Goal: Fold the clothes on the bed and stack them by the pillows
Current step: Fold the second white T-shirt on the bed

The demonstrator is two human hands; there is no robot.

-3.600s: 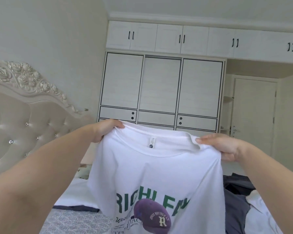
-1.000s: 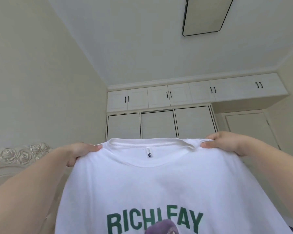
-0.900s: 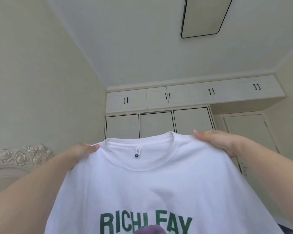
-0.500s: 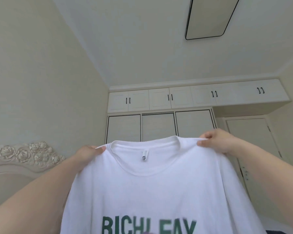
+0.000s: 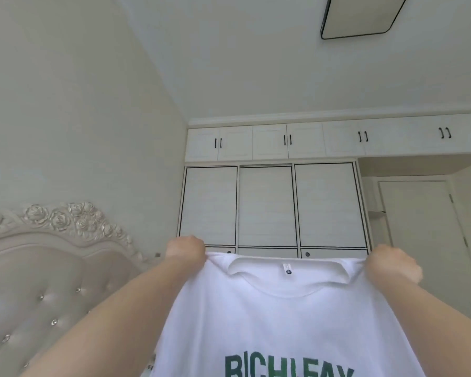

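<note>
Head view shows your shirt (image 5: 283,322) held up in the air in front of you, print side toward you, with green lettering at the bottom edge of the picture. Your left hand (image 5: 185,250) grips one shoulder of it and your right hand (image 5: 392,268) the other, both with fingers curled round the cloth. Half a second ago your fingers pinched the shoulders more loosely; now both hands are fisted, sit lower against the wardrobe (image 5: 267,208), and the collar (image 5: 288,268) is pulled out flatter between them. That reads as a shake-out to straighten the shirt, so folding has not begun and nothing of it is stacked yet.

Around you: the headboard (image 5: 46,268) stands to the left, which puts the pillows on that side, though neither they nor the bed show here. A door (image 5: 419,240) lies to the right and a ceiling lamp (image 5: 362,14) above. Nothing blocks the shirt; you will need to look down to find a flat place for it.
</note>
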